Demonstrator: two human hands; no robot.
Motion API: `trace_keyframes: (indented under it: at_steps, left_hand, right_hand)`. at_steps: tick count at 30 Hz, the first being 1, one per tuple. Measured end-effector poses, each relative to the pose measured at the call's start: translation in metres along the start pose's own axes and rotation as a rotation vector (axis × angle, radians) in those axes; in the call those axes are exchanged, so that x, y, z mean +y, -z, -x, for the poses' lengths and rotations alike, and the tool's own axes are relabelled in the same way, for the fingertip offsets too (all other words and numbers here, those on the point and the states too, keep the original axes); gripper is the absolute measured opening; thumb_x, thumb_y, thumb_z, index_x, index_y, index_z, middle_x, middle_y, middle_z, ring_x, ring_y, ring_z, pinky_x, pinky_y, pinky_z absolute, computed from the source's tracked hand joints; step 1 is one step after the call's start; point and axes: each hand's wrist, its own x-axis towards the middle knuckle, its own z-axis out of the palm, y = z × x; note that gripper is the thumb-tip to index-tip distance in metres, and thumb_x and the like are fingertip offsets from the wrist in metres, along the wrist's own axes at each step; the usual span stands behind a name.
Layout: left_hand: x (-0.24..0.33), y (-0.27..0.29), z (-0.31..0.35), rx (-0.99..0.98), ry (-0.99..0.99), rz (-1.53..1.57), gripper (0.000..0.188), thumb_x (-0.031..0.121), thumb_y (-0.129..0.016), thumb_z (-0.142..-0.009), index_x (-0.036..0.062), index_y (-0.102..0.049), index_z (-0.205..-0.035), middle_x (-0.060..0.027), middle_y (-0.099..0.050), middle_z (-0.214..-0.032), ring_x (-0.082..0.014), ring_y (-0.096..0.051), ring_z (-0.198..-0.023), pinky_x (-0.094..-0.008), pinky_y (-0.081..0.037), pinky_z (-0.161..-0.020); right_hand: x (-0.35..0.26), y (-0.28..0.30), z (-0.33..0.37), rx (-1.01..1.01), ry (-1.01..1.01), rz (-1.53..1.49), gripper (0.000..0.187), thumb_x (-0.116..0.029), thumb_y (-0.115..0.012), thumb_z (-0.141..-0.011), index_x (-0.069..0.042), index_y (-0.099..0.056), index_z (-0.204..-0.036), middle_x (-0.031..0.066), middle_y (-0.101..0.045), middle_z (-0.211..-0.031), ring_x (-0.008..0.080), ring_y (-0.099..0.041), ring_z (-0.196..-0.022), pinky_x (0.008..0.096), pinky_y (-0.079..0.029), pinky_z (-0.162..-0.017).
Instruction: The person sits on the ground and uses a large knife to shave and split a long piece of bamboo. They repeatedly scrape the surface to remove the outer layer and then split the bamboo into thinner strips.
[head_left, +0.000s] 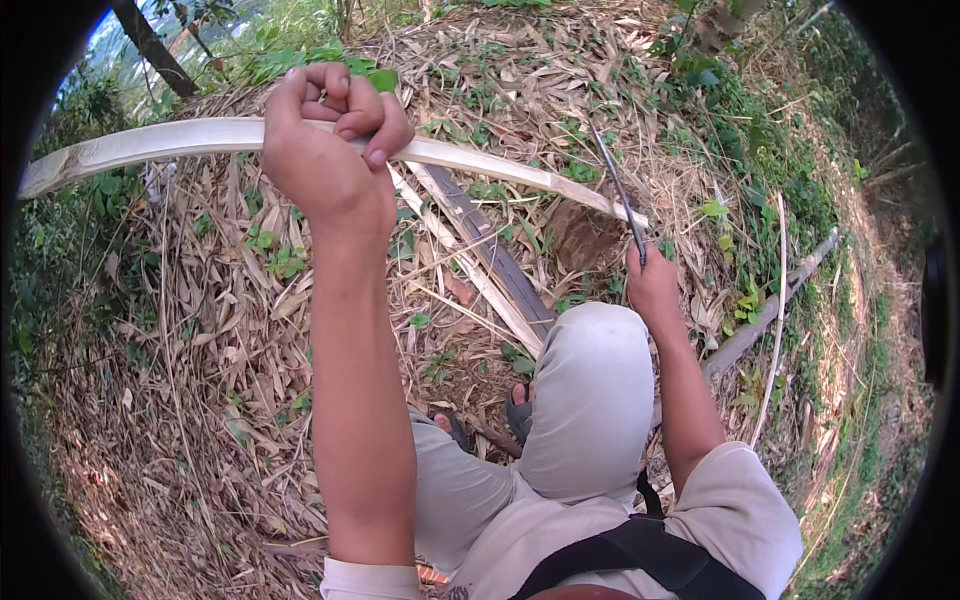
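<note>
A long pale strip of split bamboo [480,162] bows across the view from the far left edge to right of the middle. My left hand [335,150] is raised, with its fingers curled closed around the strip. In my right hand [655,285], closed on the handle, is a long thin-bladed knife [613,170]. The dark blade points up and away and crosses the strip close to its right end. Whether the edge touches or cuts into the strip, I cannot tell. The handle is mostly hidden by my fingers.
Beneath the strip lie a dark split pole [500,265] and pale bamboo slats [470,265]. A brown stump [580,238] stands by the strip's right end. A grey branch [775,310] and thin stick [776,340] lie to the right. Dry leaves cover the sloping ground near my bent knee [590,390].
</note>
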Motion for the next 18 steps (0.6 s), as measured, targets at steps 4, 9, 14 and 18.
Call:
trace_keyframes:
  at_steps: [4, 9, 14, 18]
  left_hand:
    - [-0.006, -0.023, 0.007, 0.012, -0.102, -0.241, 0.043, 0.039, -0.033, -0.108, 0.0078, -0.042, -0.079, 0.0011, -0.026, -0.055, -0.008, -0.018, -0.045, -0.0258, -0.016, -0.041]
    - [0.044, -0.025, 0.016, -0.22, -0.38, -0.169, 0.033, 0.033, -0.037, -0.102, 0.0105, -0.039, -0.078, 0.0, -0.027, -0.056, -0.0105, -0.021, -0.045, -0.0269, -0.021, -0.048]
    - [0.087, -0.011, 0.015, -0.232, -0.351, -0.048, 0.026, 0.028, -0.04, -0.096, 0.0123, -0.038, -0.075, -0.0002, -0.028, -0.055, -0.0112, -0.022, -0.045, -0.0284, -0.022, -0.05]
    - [0.061, -0.01, 0.016, -0.227, -0.342, -0.058, 0.031, 0.031, -0.04, -0.099, 0.0118, -0.038, -0.075, -0.0001, -0.027, -0.055, -0.0118, -0.023, -0.044, -0.0293, -0.022, -0.051]
  right_hand:
    - [-0.023, 0.006, 0.008, -0.045, 0.133, -0.03, 0.032, -0.033, -0.058, -0.099, -0.002, -0.065, -0.095, 0.0246, -0.067, -0.078, 0.0449, -0.066, -0.076, 0.054, -0.05, -0.068]
    - [-0.032, -0.003, 0.027, -0.008, 0.022, -0.106, 0.033, -0.036, -0.061, -0.098, -0.004, -0.065, -0.091, 0.0216, -0.066, -0.074, 0.0413, -0.066, -0.071, 0.0499, -0.05, -0.065]
    - [-0.03, -0.012, 0.036, 0.054, -0.192, -0.281, 0.042, -0.04, -0.062, -0.098, -0.001, -0.064, -0.082, 0.018, -0.061, -0.064, 0.0313, -0.062, -0.059, 0.0414, -0.047, -0.058]
    - [-0.015, -0.02, 0.039, 0.11, -0.295, -0.432, 0.046, -0.041, -0.061, -0.099, 0.001, -0.065, -0.081, 0.0135, -0.058, -0.06, 0.0216, -0.054, -0.054, 0.0365, -0.044, -0.055]
